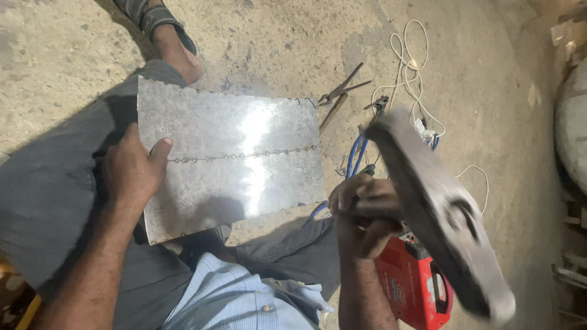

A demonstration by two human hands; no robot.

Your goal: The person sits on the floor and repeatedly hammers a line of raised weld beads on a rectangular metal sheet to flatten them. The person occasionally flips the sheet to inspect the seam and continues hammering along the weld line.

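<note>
A shiny rectangular metal sheet with a row of small weld spots across its middle rests on my lap. My left hand grips its left edge, thumb on top. My right hand is closed around the handle of a grey hand-held welding shield, held up and blurred to the right of the sheet.
A red welding machine stands on the concrete floor under the shield. Pliers and a wooden-handled tool lie beyond the sheet, beside white cables and blue cables. My sandalled foot is at the top.
</note>
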